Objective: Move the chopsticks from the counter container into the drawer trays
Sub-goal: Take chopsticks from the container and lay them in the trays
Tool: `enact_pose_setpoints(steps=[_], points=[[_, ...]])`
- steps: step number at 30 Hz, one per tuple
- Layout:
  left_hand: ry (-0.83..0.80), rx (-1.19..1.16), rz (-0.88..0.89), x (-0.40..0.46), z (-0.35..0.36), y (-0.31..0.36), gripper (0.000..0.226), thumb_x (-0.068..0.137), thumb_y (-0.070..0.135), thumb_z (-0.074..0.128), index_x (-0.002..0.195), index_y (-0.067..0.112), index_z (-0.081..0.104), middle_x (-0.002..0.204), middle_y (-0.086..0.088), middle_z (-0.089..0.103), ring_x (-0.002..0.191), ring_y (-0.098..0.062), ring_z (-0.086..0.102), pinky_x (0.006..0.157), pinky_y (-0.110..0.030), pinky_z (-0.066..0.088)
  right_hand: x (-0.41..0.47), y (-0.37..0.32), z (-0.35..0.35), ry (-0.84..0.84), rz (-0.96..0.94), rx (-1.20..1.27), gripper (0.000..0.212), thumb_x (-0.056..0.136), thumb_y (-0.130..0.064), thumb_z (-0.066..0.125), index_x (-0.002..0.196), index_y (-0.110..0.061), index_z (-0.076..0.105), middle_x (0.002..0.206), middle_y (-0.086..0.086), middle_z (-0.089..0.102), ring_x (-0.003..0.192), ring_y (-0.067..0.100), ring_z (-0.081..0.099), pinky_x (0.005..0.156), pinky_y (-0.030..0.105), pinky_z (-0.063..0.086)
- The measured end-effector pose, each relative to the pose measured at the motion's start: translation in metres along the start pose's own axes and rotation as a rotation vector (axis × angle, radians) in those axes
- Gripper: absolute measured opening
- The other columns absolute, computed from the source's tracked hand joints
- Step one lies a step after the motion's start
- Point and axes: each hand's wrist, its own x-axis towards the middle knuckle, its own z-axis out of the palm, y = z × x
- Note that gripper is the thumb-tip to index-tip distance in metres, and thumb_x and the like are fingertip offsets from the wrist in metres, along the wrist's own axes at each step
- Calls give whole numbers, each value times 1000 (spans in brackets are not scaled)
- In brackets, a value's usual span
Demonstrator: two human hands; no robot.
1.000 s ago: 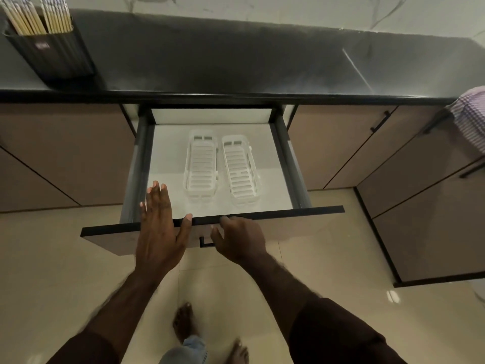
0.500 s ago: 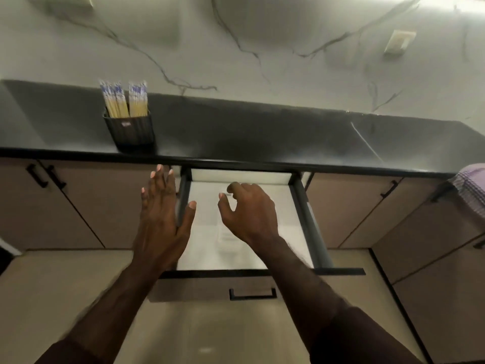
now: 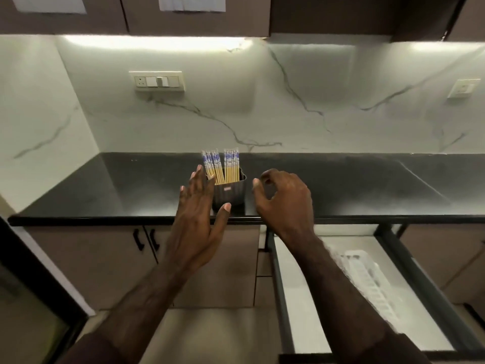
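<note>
- Right now the left hand [image 3: 195,203] is spread wide at the centre of the frame, fingers straight, holding nothing; its fingertips overlap the left wall of the black container [image 3: 231,191], though contact cannot be confirmed.
- Just right of the container, the right hand [image 3: 284,199] hovers with fingers loosely curled and thumb apart, also holding nothing.
- All the chopsticks [image 3: 221,166] stand upright in the container as 2 bundles, blue-patterned ends up, on the black worktop [image 3: 367,185] close to its front edge.
- At the lower right of the frame the drawer [image 3: 294,298] stands pulled out, with a white slotted tray [image 3: 367,277] lying inside, partly hidden behind the right forearm; none of the chopsticks appear to have reached it yet.
- Likely step: taking hold of the container or a bundle.
- Risk 1: the container sits near the worktop lip, so a sideways nudge from either hand could tip it off and spill the sticks to the floor.
- Risk 2: grabbing a thick bundle loosely could let smooth, thin sticks slide out on the way across to the drawer.
- Risk 3: the tray is narrow, so sticks carried crosswise could bridge its rim and land on the drawer floor.
</note>
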Motion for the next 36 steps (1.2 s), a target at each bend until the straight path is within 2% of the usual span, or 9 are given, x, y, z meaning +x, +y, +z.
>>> enact_pose_setpoints(steps=[10,16,19,22,25,29,31,33,36], points=[[-53,-19,-35,45,29,-114,66,96,45,37,152,13,23,162,-6,4,150,-15,1,121,-36,5,59,-12,120,-71,104,28,27,91,-32,62,108,-13,68,103,2,72,95,15,63,84,30,51],[-84,-18,-71,117,59,-174,67,95,50,34,152,17,22,163,1,0,150,-10,-1,121,-36,6,120,7,195,-145,145,58,24,91,-33,60,109,-18,65,105,-1,71,93,11,62,85,25,51],[-93,-31,-99,158,76,-200,68,94,53,31,151,17,24,162,3,-1,150,-10,-1,121,-35,5,153,16,229,-189,164,51,27,92,-33,59,113,-17,65,107,0,70,94,9,61,82,17,43],[-94,-73,-147,185,93,-219,65,95,48,37,150,16,27,162,1,4,150,-12,3,120,-33,4,173,22,252,-224,175,51,28,93,-31,59,115,-15,64,108,1,70,94,9,62,82,15,41],[-138,-160,-254,208,114,-239,55,99,35,45,148,14,32,159,-4,20,148,-14,12,119,-30,4,188,32,281,-278,193,38,27,94,-30,58,117,-15,63,108,1,70,93,8,64,83,15,46],[-179,-224,-380,234,144,-265,47,96,27,54,140,12,47,147,-10,46,140,-23,38,117,-36,23,194,45,315,-382,236,9,26,95,-28,57,119,-18,61,107,0,69,91,8,64,87,25,55],[-163,-268,-386,244,157,-274,45,93,25,60,135,11,52,136,-8,58,126,-25,54,106,-32,39,197,47,328,-436,267,-10,26,96,-28,56,121,-20,60,108,-1,69,92,7,64,88,25,55],[-186,-331,-413,254,164,-283,49,91,24,63,137,11,51,134,-7,60,121,-22,58,99,-26,42,199,47,342,-477,310,-22,27,96,-27,56,122,-21,59,110,-2,68,95,6,63,89,25,54],[-223,-407,-462,269,174,-300,57,87,24,68,139,11,47,135,-8,58,119,-16,59,98,-30,47,201,47,360,-524,370,-35,28,96,-27,57,124,-24,59,111,-3,69,96,6,64,90,28,55]])
